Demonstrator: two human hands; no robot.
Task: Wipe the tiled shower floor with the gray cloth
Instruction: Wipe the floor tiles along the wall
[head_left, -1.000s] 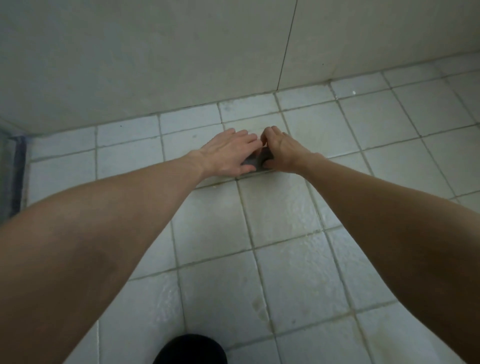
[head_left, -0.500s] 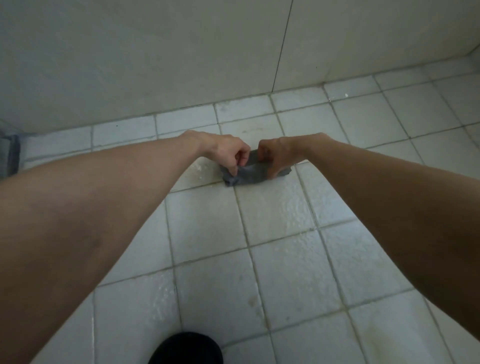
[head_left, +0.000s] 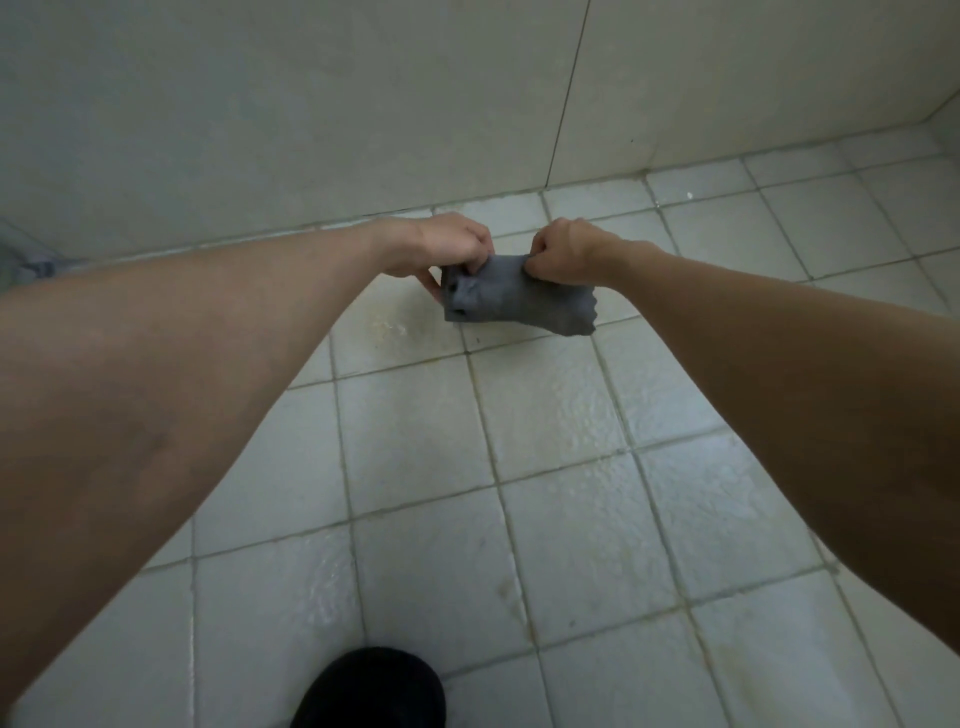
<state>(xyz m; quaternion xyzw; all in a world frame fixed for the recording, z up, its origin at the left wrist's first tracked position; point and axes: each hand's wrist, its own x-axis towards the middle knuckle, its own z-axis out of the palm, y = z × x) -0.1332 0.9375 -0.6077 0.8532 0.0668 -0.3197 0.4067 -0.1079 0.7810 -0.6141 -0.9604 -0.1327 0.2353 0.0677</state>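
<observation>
A small gray cloth hangs between my two hands, lifted a little above the white tiled shower floor. My left hand pinches its upper left corner and my right hand pinches its upper right edge. The cloth droops below my fingers, with its lower right corner hanging loose. The floor tiles look wet and shiny, with a yellowish stain just left of and below the cloth.
A pale tiled wall rises directly behind the hands, meeting a second wall at the far right corner. A dark rounded shape, perhaps my foot, sits at the bottom edge. A dark object shows at the far left.
Both hands went from pressing flat on the cloth on the floor to pinching it and lifting it up; the cloth now hangs stretched between them.
</observation>
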